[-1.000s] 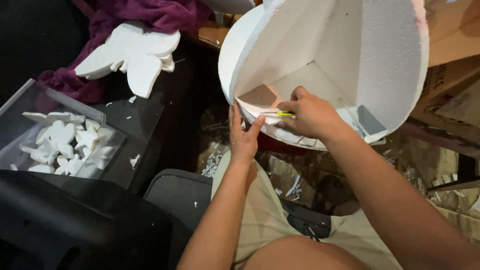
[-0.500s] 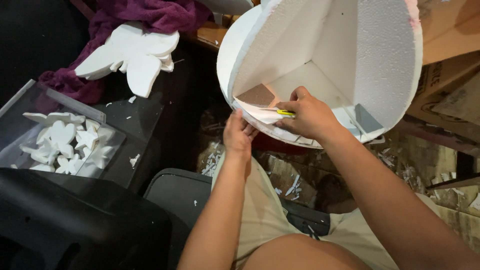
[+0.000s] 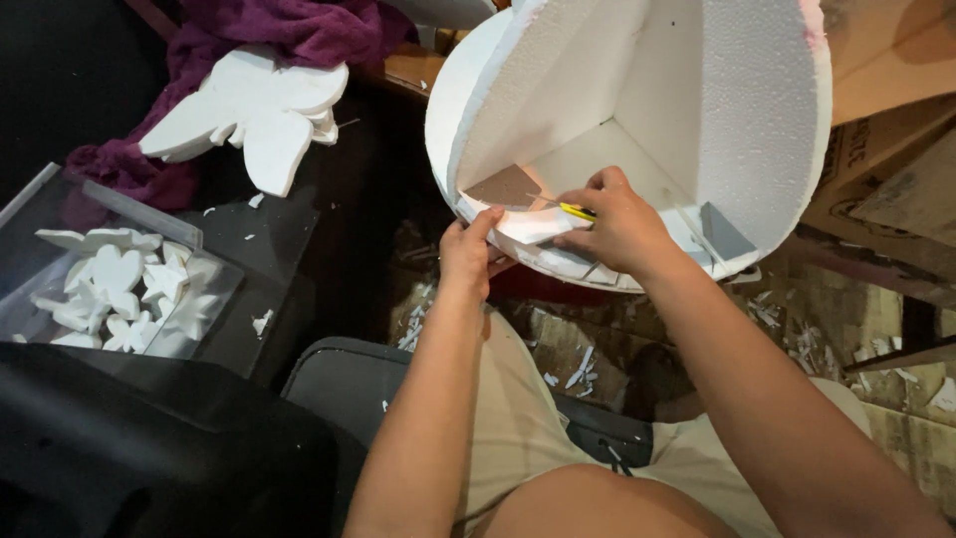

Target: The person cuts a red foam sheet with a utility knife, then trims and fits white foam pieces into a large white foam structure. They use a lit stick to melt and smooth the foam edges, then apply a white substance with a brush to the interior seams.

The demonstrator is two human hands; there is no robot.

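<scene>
Big white foam dome (image 3: 737,110) stands tilted at top right, hollow side facing the camera, flat foam panels set inside. Purple cloth (image 3: 289,30) lies top left with a white foam butterfly cutout (image 3: 249,110) on it. Clear tray (image 3: 110,289) on the dark surface (image 3: 289,249) holds small foam shapes. Left hand (image 3: 466,254) pinches the dome's lower rim, thumb on top. Right hand (image 3: 612,224) is curled tight around a yellow-handled cutter (image 3: 576,210), blade at the inner panel.

A cluttered craft workshop — white foam cutouts (image 3: 249,110) upper left, a bag of foam shapes (image 3: 119,294) at left, scraps on the floor (image 3: 597,349).
</scene>
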